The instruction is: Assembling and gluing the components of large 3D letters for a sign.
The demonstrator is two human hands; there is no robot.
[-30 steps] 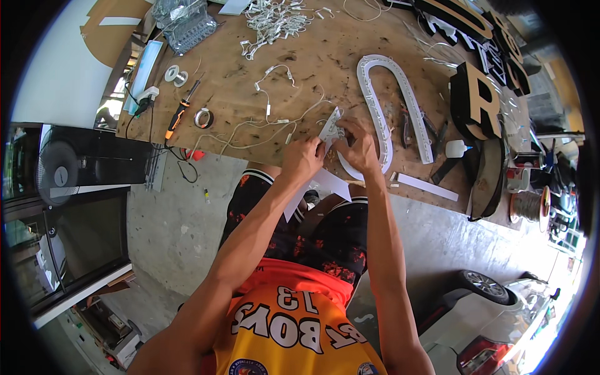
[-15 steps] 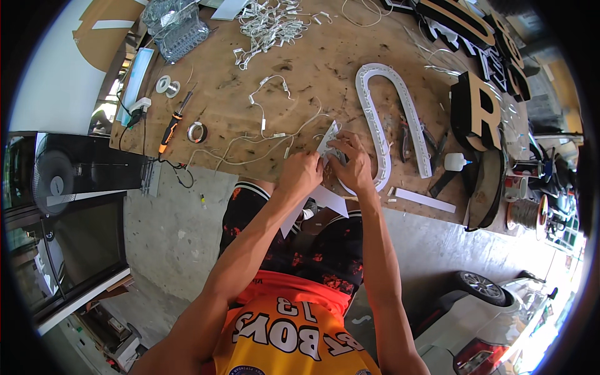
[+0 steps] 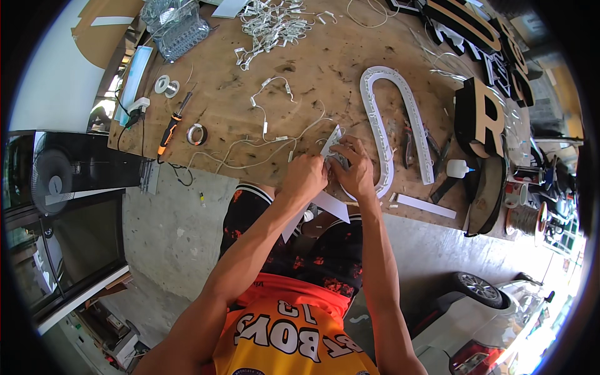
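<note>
Both my hands meet at the near edge of a scuffed wooden workbench [image 3: 325,69]. My left hand [image 3: 306,178] and my right hand [image 3: 355,170] pinch a small white strip piece [image 3: 330,142] with thin white wires [image 3: 262,147] trailing off to the left. Just right of my right hand lies a white U-shaped channel letter shell [image 3: 400,109], open end toward me, with small white modules along its inner wall. White paper scraps [image 3: 331,206] rest on my lap below the bench edge.
Black and gold channel letters [image 3: 481,115] stand at the right. A white glue bottle [image 3: 459,167], pliers [image 3: 409,140], a soldering iron [image 3: 170,131], tape rolls [image 3: 197,133], a pile of white modules [image 3: 275,22] and a wire basket [image 3: 178,28] lie around. A fan [image 3: 53,181] stands left.
My hands have stayed together on the small white piece at the bench edge, shifting slightly; my head view has drifted a little.
</note>
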